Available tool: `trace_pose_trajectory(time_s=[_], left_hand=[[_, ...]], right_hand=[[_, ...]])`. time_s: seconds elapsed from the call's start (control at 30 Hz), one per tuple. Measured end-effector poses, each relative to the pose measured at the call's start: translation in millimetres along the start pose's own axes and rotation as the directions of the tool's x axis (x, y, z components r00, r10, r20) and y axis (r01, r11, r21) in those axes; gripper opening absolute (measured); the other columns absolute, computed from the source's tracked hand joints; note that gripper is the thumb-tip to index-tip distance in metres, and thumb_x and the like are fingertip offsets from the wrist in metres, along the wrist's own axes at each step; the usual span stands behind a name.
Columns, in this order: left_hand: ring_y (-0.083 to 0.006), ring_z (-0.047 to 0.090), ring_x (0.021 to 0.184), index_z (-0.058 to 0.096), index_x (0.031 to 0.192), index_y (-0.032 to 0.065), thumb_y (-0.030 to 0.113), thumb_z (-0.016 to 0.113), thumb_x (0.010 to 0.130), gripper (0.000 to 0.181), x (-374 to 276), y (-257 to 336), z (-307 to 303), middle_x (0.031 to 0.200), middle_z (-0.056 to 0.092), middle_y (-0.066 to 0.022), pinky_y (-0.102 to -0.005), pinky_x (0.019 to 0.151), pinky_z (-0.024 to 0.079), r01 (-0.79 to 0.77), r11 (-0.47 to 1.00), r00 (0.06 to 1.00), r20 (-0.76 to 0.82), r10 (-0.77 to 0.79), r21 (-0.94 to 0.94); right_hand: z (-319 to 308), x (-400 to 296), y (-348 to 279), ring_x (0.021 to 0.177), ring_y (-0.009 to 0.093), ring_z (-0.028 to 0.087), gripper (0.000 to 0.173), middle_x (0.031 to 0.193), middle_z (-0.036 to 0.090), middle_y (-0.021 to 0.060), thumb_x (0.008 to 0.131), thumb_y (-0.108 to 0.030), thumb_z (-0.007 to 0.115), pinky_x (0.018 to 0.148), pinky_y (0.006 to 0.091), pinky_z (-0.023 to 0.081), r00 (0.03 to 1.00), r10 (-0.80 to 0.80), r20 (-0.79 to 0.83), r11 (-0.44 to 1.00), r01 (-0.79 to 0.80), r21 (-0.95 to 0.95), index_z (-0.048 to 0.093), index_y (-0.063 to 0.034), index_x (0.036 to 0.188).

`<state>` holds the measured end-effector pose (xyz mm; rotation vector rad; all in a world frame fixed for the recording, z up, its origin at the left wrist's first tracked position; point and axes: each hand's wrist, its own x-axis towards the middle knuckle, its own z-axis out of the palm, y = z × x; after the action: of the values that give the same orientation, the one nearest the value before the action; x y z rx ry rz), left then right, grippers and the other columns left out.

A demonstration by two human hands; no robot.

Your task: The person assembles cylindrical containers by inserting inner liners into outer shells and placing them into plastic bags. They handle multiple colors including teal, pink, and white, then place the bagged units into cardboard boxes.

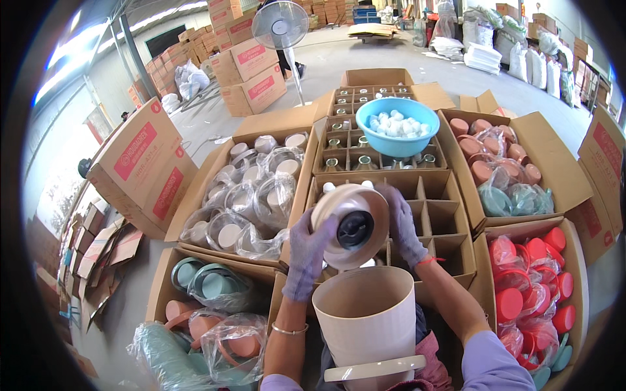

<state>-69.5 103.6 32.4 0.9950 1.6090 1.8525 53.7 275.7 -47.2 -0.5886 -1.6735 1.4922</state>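
In my left hand (309, 251), gloved in grey-lavender knit, is the left side of a cream plastic flask part (374, 210), round and flared, with a black disc (355, 229) at its centre. My right hand (405, 222), gloved too, curls around its right rim; the fingers there are blurred and partly hidden behind the part. Below both hands a cream cylindrical flask casing (364, 322) stands against my body, its open mouth upward. A cream handle (374, 367) crosses its lower front. Beyond the hands lies a divided carton (442, 188), with several white caps showing behind the part.
A light-blue basin (396, 144) of white caps sits on a carton of metal flask liners (364, 161). Bagged cream parts fill a left carton (244, 190); green and pink ones, a nearer carton (215, 313). Red parts (533, 288) fill a right carton. A fan (281, 27) stands beyond.
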Motion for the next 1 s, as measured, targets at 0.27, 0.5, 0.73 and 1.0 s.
trace_pose_trajectory(time_s=[0.27,0.5,0.73,1.0], left_hand=[[-0.0165,0.062,0.091,0.057,0.123,-0.0034,0.009,0.069,0.085,0.042,-12.9,-84.3,-24.7,0.108,0.065,-0.0115,-0.0311,0.077,0.052,-0.151,0.988,0.826,-0.545,0.142,0.028],[-0.0298,0.062,0.103,0.051,0.129,-0.0028,0.015,0.066,0.085,0.050,-64.7,-84.5,-50.6,0.123,0.058,-0.0197,-0.0409,0.088,0.052,-0.312,0.682,0.883,-0.466,-0.047,-0.662],[-0.0378,0.061,0.106,0.047,0.134,-0.0018,0.023,0.065,0.087,0.057,-56.1,-191.0,-61.2,0.126,0.057,-0.0217,-0.0502,0.095,0.050,-0.139,0.228,0.924,-0.209,-0.319,-0.964],[-0.0247,0.046,0.129,0.041,0.144,0.0006,0.023,0.048,0.103,0.047,-99.3,-150.9,-44.3,0.147,0.044,-0.0164,-0.0408,0.111,0.037,0.371,0.083,0.926,0.375,0.048,-0.925]], right_hand=[[21.6,-15.1,66.1,0.081,0.039,0.065,0.039,0.092,0.065,0.0223,0.087,-0.047,0.062,0.075,0.0495,0.052,0.888,0.151,0.434,0.795,0.152,-0.587,0.069,-0.0116,0.102],[31.3,-77.5,165.8,0.110,0.039,0.054,0.048,0.115,0.051,0.0197,0.076,-0.029,0.072,0.090,0.0477,0.049,0.811,0.150,0.565,0.500,0.431,-0.751,0.059,-0.0133,0.119],[21.9,-67.2,156.4,0.103,0.040,0.057,0.081,0.107,0.055,0.0187,0.075,-0.030,0.077,0.087,0.0508,0.049,0.839,0.085,0.537,0.588,0.392,-0.707,0.040,-0.0228,0.146],[5.7,-4.7,-98.1,0.082,0.031,0.057,0.041,0.087,0.056,0.0104,0.073,-0.035,0.079,0.077,0.0439,0.045,0.697,-0.658,0.284,0.448,0.667,-0.596,0.060,-0.0117,0.100]])
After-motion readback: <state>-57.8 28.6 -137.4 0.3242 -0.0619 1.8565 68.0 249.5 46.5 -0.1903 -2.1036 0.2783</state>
